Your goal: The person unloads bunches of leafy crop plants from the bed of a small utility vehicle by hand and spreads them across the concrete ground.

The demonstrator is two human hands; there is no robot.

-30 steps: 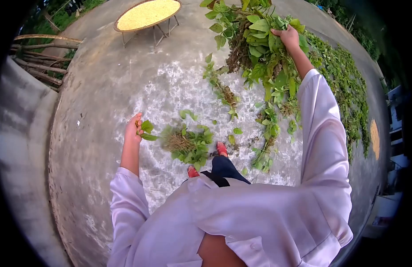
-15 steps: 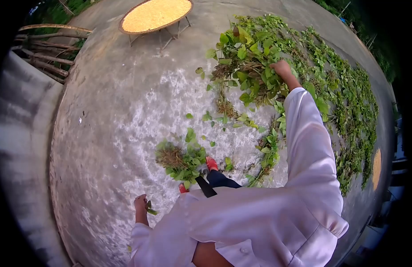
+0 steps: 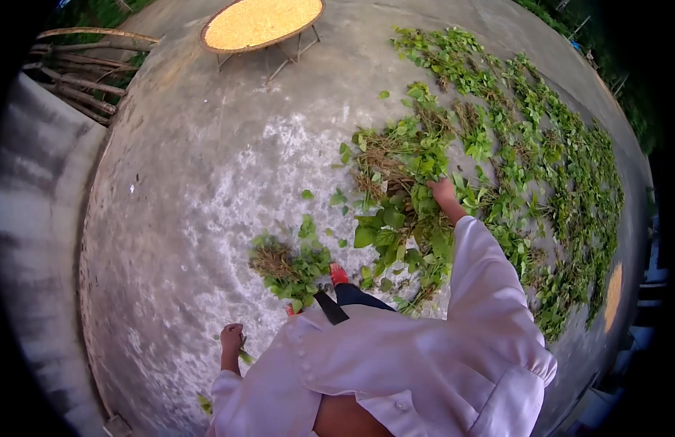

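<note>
My right hand (image 3: 443,191) is closed around the stems of a bunch of leafy bean plants (image 3: 404,218), low over the concrete. Its broad green leaves hang toward my feet, and the brown stem ends point to the upper left. At the lower left, by my side, my left hand (image 3: 232,336) is closed, with a small green leafy sprig (image 3: 246,357) sticking out below it. Just ahead of my feet lies a separate small heap of plants (image 3: 275,258) with brown roots or stems and green leaves.
Rows of spread plants (image 3: 563,182) cover the concrete on the right. A round woven tray (image 3: 204,38) of yellow grains stands on legs at the top. A low wall (image 3: 38,189) and wooden poles (image 3: 82,80) border the left. A patch of yellow grains (image 3: 613,297) lies far right.
My right hand has come down and nearer to me with the bunch, whose leaves now hang lower. Plants on the ground behind it are now visible. My left hand has barely moved.
</note>
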